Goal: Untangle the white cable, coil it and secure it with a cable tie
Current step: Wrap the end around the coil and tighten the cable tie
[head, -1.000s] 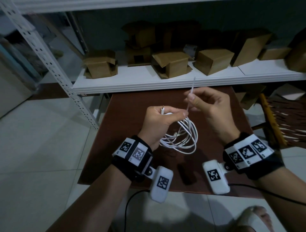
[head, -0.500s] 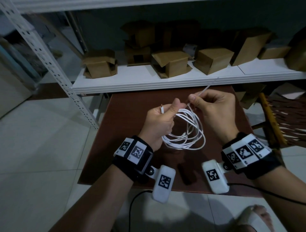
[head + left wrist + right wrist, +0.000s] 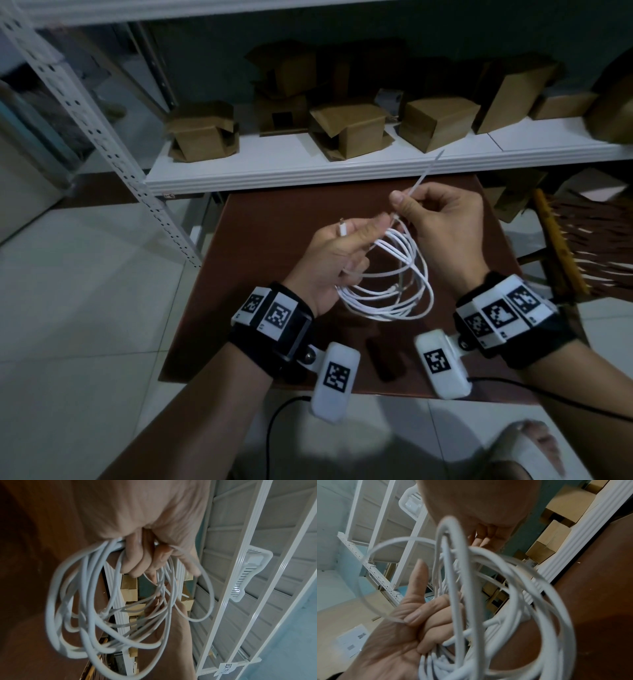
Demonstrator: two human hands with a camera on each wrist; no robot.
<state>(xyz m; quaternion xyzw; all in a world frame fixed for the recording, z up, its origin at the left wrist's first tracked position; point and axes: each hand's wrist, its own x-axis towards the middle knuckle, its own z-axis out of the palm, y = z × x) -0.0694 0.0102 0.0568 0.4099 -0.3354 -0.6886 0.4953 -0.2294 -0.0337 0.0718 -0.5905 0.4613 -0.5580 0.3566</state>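
Observation:
The white cable (image 3: 387, 294) hangs as a loose coil of several loops above the brown table. My left hand (image 3: 346, 246) grips the coil's top, and one connector end (image 3: 342, 229) sticks up past its thumb. My right hand (image 3: 411, 205) pinches the thin white cable tie (image 3: 423, 178) at the coil's top, its tail slanting up to the right. The left wrist view has curled fingers (image 3: 135, 561) around the blurred loops (image 3: 96, 615). In the right wrist view the coil (image 3: 505, 601) fills the middle, held by the left hand (image 3: 412, 615), and a thin pale band (image 3: 373, 550) arcs beside it.
The table (image 3: 274, 240) stands against a white shelf (image 3: 308, 164) loaded with cardboard boxes (image 3: 346, 130). A perforated shelf post (image 3: 102, 137) slants at the left. A small dark object (image 3: 383, 356) lies near the table's front edge. A slatted wooden piece (image 3: 555, 246) is at the right.
The tie's tail has swung from nearly upright to slanting right. The coil has spread wider and hangs lower. Both hands stay together at its top.

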